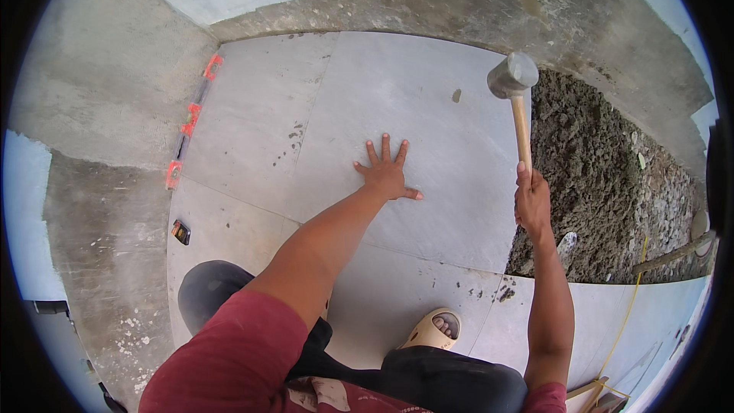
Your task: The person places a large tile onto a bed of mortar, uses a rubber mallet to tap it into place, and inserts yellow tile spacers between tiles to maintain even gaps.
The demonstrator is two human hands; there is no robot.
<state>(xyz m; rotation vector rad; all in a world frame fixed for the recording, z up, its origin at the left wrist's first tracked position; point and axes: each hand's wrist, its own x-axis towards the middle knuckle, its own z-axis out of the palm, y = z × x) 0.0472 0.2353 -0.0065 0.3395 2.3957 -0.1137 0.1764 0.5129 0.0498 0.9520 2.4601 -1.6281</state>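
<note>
Left hand is dead centre, all five fingers fanned wide, palm down on one big grey tile. Right hand, around 3 o'clock, has its fingers wrapped round the handle of one mallet, head up at 2. One spirit level sits near 10, one mortar patch at 3.

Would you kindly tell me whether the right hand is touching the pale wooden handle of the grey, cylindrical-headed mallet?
Touching: the head view shows the right hand closed around the lower part of the pale wooden handle.
</note>
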